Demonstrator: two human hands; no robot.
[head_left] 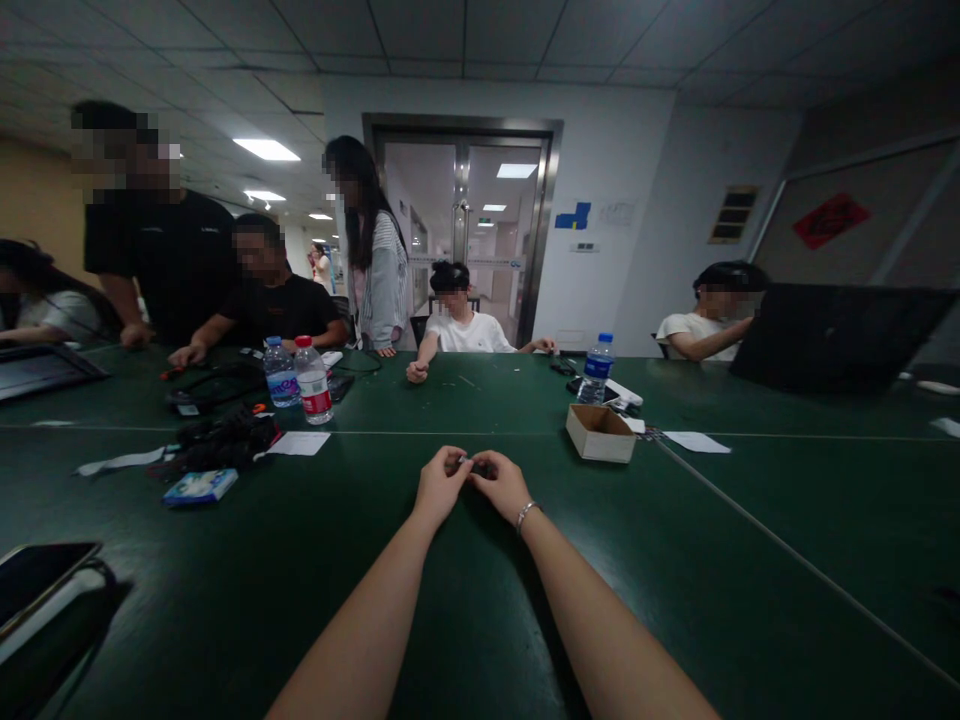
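Observation:
My left hand (441, 490) and my right hand (501, 485) meet above the middle of the green table (360, 560). Their thumbs and fingertips are pinched together around a small dark object (475, 467). Most of it is hidden by the fingers, so its kind cannot be made out. A silvery bracelet (526, 515) circles my right wrist. To the right, beyond my right hand, stands an open cardboard box (600, 445).
Left are a blue-and-white packet (200, 487), dark tangled cables (225, 440), two bottles (313, 385) and a phone (41, 580). Behind the box stands a blue-capped bottle (596, 372). A dark monitor (832, 335) is at right. Several people sit or stand across the table.

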